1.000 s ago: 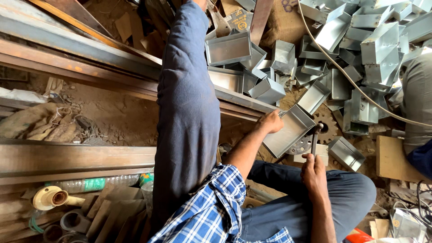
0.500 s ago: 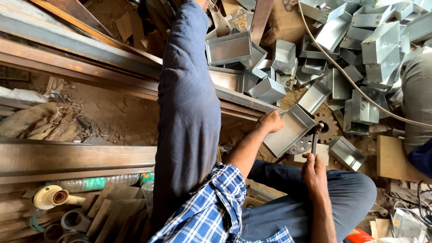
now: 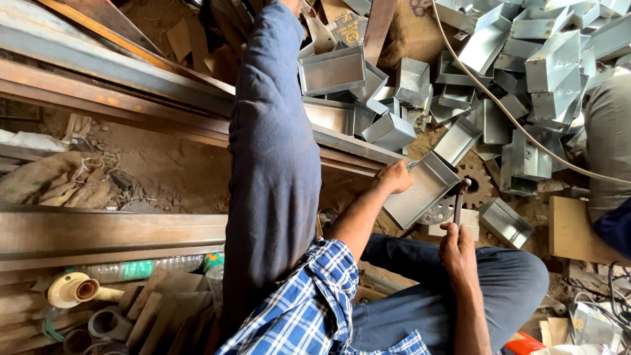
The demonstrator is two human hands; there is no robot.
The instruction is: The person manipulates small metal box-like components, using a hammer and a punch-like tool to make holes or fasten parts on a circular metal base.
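Observation:
My left hand point(image 3: 393, 177) grips the near edge of an open grey sheet-metal box point(image 3: 420, 189), holding it tilted on a round toothed metal disc point(image 3: 474, 186). My right hand point(image 3: 456, 244) is closed around the handle of a hammer point(image 3: 460, 200), whose head sits just right of the box's lower corner. My left leg in dark blue trousers point(image 3: 273, 151) stretches forward over the steel beams. My right knee point(image 3: 519, 283) is bent below the hammer hand.
A heap of several similar grey metal boxes point(image 3: 526, 59) fills the upper right, crossed by a pale cable point(image 3: 499, 112). Rusty steel beams point(image 3: 112, 79) run across the left. A wooden block point(image 3: 575, 230) and another person's clothed side point(image 3: 608, 151) are at the right.

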